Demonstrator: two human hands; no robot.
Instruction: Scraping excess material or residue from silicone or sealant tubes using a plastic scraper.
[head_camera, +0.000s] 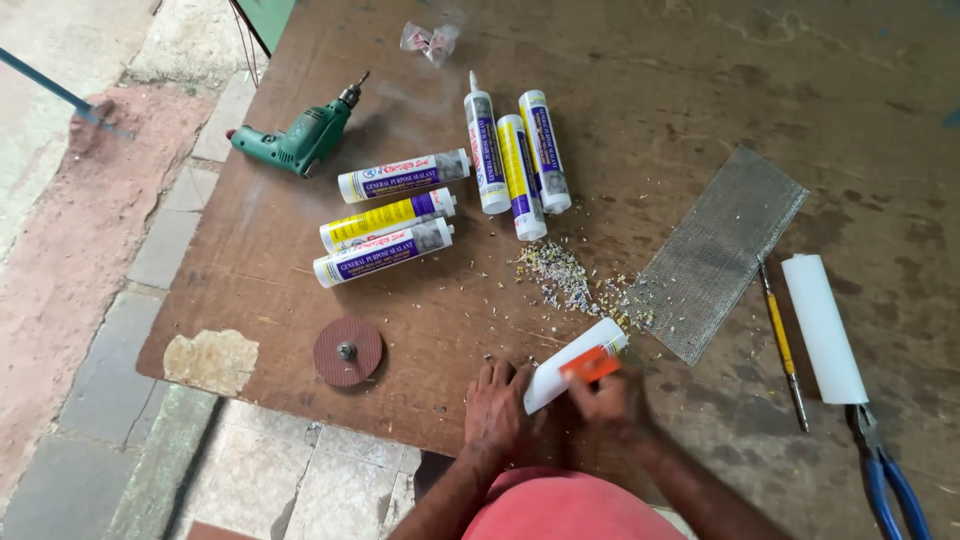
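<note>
We see the left hand (497, 405) pressed on the near end of a white tube (572, 364) that lies slantwise at the near edge of the brown board (700, 60), fingers spread over it. The right hand (612, 402) is closed around an orange cutter (590, 364) held against the tube's side; we cannot tell whether a blade is out. Just beyond the tube lies a scatter of small shavings (570, 280), and beside that a grey mesh sheet (722, 250). To the right rest a yellow-handled screwdriver (782, 345), a white roll (822, 328) and blue-handled pliers (888, 480). Farther off lie six sealant cartridges (520, 170), a green drill (298, 138) and a round reddish disc (347, 352)
</note>
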